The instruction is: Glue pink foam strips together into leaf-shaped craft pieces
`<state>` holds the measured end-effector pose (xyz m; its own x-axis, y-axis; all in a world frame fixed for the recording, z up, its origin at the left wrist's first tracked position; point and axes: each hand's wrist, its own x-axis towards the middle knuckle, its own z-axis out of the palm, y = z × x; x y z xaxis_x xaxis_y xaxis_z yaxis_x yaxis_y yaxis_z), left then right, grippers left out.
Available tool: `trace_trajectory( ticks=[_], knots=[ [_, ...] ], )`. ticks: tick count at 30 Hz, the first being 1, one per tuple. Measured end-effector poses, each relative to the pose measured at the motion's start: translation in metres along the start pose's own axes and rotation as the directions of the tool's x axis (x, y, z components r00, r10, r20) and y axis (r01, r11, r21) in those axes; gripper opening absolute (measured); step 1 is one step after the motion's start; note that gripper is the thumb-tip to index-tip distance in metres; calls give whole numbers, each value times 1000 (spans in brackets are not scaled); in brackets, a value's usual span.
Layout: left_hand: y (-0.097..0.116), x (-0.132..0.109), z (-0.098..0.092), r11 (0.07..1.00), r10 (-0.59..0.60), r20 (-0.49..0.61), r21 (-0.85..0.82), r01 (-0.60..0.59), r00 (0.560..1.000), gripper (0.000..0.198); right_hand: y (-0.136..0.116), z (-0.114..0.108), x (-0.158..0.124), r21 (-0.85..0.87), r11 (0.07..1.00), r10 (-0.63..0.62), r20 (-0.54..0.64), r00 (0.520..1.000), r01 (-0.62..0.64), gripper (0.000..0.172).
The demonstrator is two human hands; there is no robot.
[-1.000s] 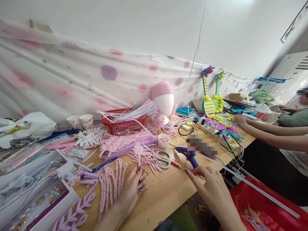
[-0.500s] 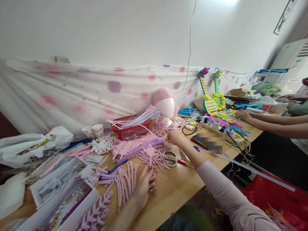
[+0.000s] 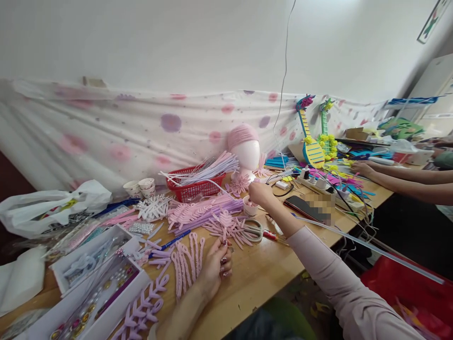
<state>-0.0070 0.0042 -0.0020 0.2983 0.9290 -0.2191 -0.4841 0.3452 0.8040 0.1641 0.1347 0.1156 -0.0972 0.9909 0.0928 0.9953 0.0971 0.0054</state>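
Note:
My left hand (image 3: 217, 264) is closed near the table's front edge, pinching the stem of a pink pipe-cleaner piece (image 3: 225, 218) with leaf-like loops. My right hand (image 3: 261, 193) is curled just above and beside a small paper cup (image 3: 250, 208) that has pink bits in it. Its fingertips face away, so whatever they hold is hidden. Loose pink pipe-cleaner strips (image 3: 237, 234) lie behind my left hand, beside scissors (image 3: 254, 228). Twisted pink pipe-cleaner strands (image 3: 186, 259) lie to its left.
A red basket (image 3: 194, 189) of pipe cleaners stands before a white foam head (image 3: 248, 155) wearing a pink band. White boxes (image 3: 141, 282) of beads sit at left. A phone (image 3: 306, 209) and power strip (image 3: 316, 183) lie at right, near another person's arms (image 3: 399, 177).
My right hand has risen out of the paper cup and now hovers over its rim. My left hand keeps its pinch on the stem. The view has shifted slightly.

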Motion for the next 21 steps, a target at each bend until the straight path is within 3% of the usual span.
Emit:
trace_trajectory(
  ticks=[4,7,9,10,12,17,21],
  knots=[
    [2,-1,1,998,39,-93,-42,-43,995,35,-2,-9,-24,73,997,-8,-122,993,17,23],
    [4,-3,2,994,73,-157,-72,-85,985,36,-15,1,-58,201,958,-165,-189,968,202,20],
    [6,-5,3,990,83,-186,-98,-102,979,36,-26,19,-84,504,738,-314,-332,889,449,18],
    [6,-5,4,988,82,-191,-111,-105,978,37,-30,29,-96,597,628,-315,-392,864,500,19],
    [8,-6,5,985,85,-183,-134,-110,979,40,-37,48,-115,712,484,-269,-432,861,509,18],
    [9,-7,6,990,100,-145,-83,-112,984,38,-38,71,-133,772,336,-223,-491,842,539,18],
    [9,-8,6,998,63,-113,-9,-64,992,34,-30,72,-130,732,326,-286,-527,800,599,24]
  ],
)
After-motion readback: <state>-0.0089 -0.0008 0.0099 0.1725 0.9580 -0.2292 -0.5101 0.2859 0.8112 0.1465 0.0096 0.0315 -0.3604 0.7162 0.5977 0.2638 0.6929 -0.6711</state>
